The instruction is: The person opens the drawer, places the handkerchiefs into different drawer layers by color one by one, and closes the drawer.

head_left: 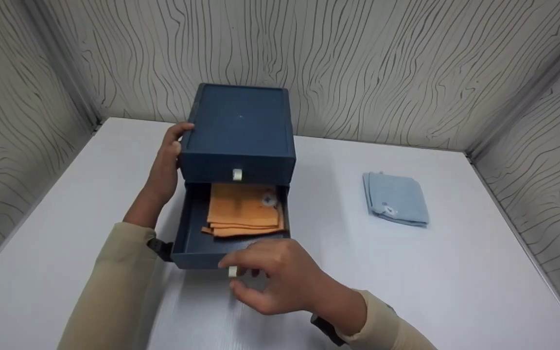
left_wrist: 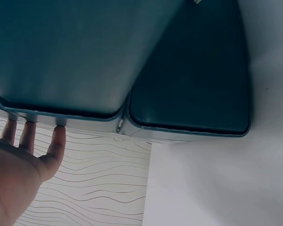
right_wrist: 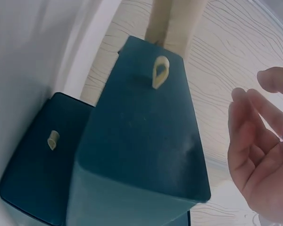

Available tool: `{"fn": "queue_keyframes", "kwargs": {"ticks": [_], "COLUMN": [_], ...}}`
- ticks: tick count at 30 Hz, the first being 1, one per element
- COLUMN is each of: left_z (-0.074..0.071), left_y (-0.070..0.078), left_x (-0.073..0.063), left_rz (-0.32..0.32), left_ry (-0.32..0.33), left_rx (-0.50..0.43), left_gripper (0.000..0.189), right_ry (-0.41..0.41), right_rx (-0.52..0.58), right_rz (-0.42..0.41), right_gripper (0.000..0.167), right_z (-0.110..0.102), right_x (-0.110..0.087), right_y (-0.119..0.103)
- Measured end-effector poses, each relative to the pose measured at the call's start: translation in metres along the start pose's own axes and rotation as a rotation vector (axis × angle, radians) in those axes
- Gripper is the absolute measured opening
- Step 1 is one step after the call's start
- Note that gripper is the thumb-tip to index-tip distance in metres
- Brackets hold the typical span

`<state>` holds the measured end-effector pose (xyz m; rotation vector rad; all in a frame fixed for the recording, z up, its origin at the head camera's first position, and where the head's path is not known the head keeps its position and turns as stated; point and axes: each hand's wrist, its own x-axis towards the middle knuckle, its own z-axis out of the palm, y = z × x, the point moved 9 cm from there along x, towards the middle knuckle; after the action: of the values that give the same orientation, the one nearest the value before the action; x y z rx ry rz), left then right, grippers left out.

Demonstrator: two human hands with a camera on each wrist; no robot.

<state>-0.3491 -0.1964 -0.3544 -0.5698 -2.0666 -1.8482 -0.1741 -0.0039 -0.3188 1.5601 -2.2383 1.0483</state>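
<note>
White table (head_left: 455, 272), one, by which everything is borne. Drawer unit (head_left: 239, 121), dark blue, two-tier, one, stood upright and taken as clock centre. Lower drawer (head_left: 195, 260), drawn out at six o'clock: its opening is judged done, its closing left undone; upper drawer (head_left: 207, 167), closed. Left hand (head_left: 166, 167), at nine o'clock: straight fingertips are rested against the unit's side, nothing being grasped. Right hand (head_left: 280, 277), between five and six: fingers are loosely bent and released, clear of the pulls in the right wrist view. Orange cloth (head_left: 241, 209), folded, at six o'clock, laid inside the lower drawer; its placing is judged done. Light blue cloth (head_left: 396, 198), folded, between three and four, laid on the table, not placed in any drawer. Pull tabs, pale: upper tab (head_left: 237, 174) and lower tab (head_left: 233, 271). Counted: drawers, two; hands, two; cloths, one light blue, the orange layers not certainly countable; tabs, two.
</note>
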Motion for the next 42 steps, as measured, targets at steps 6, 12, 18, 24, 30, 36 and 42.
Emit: {"fn": "queue_keyframes", "kwargs": {"ticks": [6,12,18,24,30,36,42], "left_z": [-0.001,-0.001,-0.001,0.000,0.000,-0.001,-0.001], "left_y": [-0.001,-0.001,-0.001,0.001,0.002,0.000,-0.001], "left_x": [-0.001,0.000,-0.001,0.000,-0.001,-0.001,-0.001], "left_rz": [-0.006,-0.002,-0.001,-0.010,-0.010,-0.009,-0.013], "left_ry": [0.002,0.006,0.006,0.017,0.014,0.016,0.020], "left_rx": [-0.003,-0.014,-0.022,0.000,0.004,-0.004,0.010], "left_gripper": [0.057,0.055,0.058,0.056,0.053,0.051,0.050], "right_ry": [-0.081,-0.145,-0.209,-0.248,-0.310,-0.326,-0.312], "right_rx": [0.064,0.029,0.037,-0.024,-0.087,-0.129,-0.138], "right_rz": [0.096,0.141,0.209,0.227,0.308,0.315,0.297], "right_gripper": [0.018,0.017,0.018,0.017,0.017,0.018,0.015], "right_z": [0.016,0.026,0.036,0.043,0.051,0.056,0.057], "right_x": [-0.009,-0.011,-0.014,-0.015,-0.017,-0.017,-0.017], "right_y": [0.007,0.012,0.021,0.025,0.031,0.033,0.034]}}
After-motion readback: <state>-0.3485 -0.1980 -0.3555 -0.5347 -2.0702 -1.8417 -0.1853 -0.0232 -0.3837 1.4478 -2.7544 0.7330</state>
